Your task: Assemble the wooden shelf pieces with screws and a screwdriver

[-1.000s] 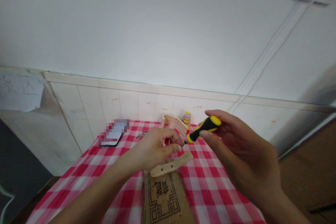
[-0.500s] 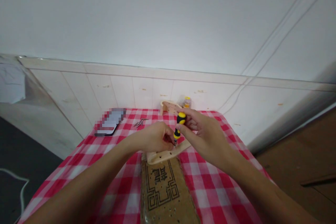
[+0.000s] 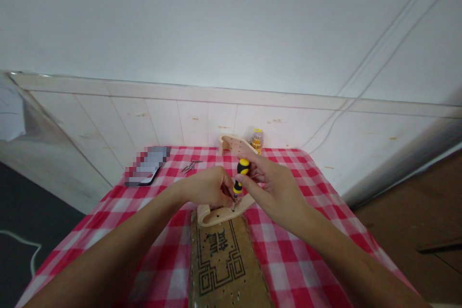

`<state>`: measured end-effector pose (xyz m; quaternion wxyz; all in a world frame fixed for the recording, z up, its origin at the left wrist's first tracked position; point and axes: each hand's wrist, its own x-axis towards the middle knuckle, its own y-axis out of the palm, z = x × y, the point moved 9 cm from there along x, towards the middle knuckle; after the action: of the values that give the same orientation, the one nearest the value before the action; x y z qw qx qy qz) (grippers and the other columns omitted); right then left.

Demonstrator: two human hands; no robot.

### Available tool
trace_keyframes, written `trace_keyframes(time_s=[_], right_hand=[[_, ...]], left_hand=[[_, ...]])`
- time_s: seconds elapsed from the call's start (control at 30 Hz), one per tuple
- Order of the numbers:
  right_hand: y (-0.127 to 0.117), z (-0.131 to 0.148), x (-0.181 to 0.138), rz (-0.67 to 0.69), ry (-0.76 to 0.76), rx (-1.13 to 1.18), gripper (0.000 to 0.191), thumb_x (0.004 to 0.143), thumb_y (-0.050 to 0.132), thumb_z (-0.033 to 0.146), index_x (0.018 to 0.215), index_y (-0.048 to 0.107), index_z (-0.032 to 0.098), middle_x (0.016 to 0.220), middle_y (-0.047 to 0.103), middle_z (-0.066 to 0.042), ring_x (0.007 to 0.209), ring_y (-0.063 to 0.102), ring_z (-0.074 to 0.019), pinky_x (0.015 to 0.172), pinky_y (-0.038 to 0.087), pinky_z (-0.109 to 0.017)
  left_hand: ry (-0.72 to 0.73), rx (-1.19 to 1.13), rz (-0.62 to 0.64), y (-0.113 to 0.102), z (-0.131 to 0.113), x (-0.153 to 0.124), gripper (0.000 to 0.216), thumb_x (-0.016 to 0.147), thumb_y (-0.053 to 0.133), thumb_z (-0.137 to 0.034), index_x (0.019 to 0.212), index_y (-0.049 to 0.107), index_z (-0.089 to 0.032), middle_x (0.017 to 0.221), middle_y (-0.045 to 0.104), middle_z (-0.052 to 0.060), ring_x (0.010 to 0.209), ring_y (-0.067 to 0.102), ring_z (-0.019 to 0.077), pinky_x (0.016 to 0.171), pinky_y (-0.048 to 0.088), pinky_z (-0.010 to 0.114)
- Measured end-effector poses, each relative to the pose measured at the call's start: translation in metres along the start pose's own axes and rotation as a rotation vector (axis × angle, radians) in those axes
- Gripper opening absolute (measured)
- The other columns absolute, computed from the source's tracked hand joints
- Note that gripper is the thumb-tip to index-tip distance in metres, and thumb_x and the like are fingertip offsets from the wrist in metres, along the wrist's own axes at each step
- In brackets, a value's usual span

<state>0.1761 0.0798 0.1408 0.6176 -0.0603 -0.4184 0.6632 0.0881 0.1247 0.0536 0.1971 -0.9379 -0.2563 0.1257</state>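
Observation:
My right hand (image 3: 272, 187) is wrapped round a black and yellow screwdriver (image 3: 242, 168), which slants with its tip down. That tip meets a curved pale wooden piece (image 3: 212, 216) at one of its dark holes. My left hand (image 3: 212, 185) is closed close beside the screwdriver's metal bit, low over the wood. Whatever its fingertips pinch is hidden. Under the near end of the wooden piece lies a brown cardboard box (image 3: 231, 279) with black printed characters and a line pattern.
A second curved wooden piece (image 3: 234, 144) stands at the back beside a clear container with a yellow top (image 3: 257, 140). Several screws (image 3: 190, 167) lie left of my hands. Farther left is a phone (image 3: 147, 166). A checked cloth (image 3: 299, 250) covers the table, against a wall.
The screwdriver and both hands have shifted slightly left along the wood, and the screwdriver's tip is lower, nearer a hole. The view has also shifted a little.

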Motion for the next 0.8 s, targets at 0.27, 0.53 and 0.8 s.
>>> trace_keyframes(time_s=[0.27, 0.53, 0.8], right_hand=[[0.002, -0.004, -0.002, -0.009, -0.011, 0.037, 0.034, 0.092, 0.060, 0.024, 0.125, 0.068, 0.022, 0.108, 0.078, -0.009, 0.091, 0.075, -0.0248, 0.080, 0.061, -0.044], [0.001, 0.000, -0.004, 0.014, -0.037, 0.030, 0.028, 0.092, 0.060, 0.021, 0.120, 0.068, 0.021, 0.104, 0.077, -0.008, 0.089, 0.074, -0.0235, 0.077, 0.061, -0.041], [0.002, 0.001, -0.004, -0.010, -0.059, 0.003, 0.028, 0.091, 0.061, 0.019, 0.118, 0.068, 0.023, 0.099, 0.078, -0.006, 0.083, 0.074, -0.0226, 0.073, 0.060, -0.039]], left_hand=[[-0.061, 0.107, 0.006, 0.000, 0.006, 0.004, 0.005, 0.065, 0.070, -0.014, 0.068, 0.073, -0.014, 0.060, 0.067, -0.001, 0.051, 0.055, 0.0100, 0.047, 0.036, 0.020], [-0.053, 0.161, -0.010, -0.002, 0.010, 0.006, 0.005, 0.066, 0.071, -0.018, 0.065, 0.069, -0.013, 0.057, 0.065, 0.000, 0.050, 0.054, 0.0101, 0.045, 0.035, 0.020], [-0.076, 0.156, 0.018, 0.000, 0.018, 0.008, 0.007, 0.066, 0.071, -0.019, 0.068, 0.070, -0.013, 0.058, 0.065, 0.000, 0.052, 0.055, 0.0116, 0.047, 0.036, 0.021]])
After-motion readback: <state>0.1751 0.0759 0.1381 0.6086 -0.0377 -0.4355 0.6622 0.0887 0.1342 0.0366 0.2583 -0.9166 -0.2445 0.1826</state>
